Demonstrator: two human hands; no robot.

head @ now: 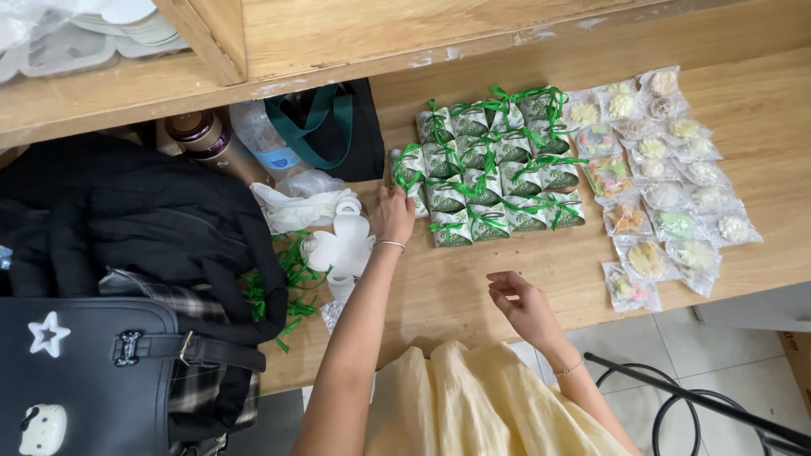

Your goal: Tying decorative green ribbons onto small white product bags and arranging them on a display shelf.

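Observation:
My left hand point(391, 214) reaches forward to the left edge of a cluster of small green-and-white gift boxes tied with green ribbon point(494, 169). Its fingers are closed on the nearest box point(409, 166) at the cluster's left end. My right hand point(522, 302) hovers over the wooden table point(456, 279) nearer to me, fingers loosely curled, holding nothing. A thin bracelet is on each wrist.
Several clear packets of small pastries point(667, 190) lie in rows right of the boxes. Folded white box blanks point(342, 245) and loose green ribbon point(283, 283) sit left of my arm. A black jacket point(144, 219), black handbag point(84, 380), bottles point(258, 135) and dark tote point(338, 127) crowd the left.

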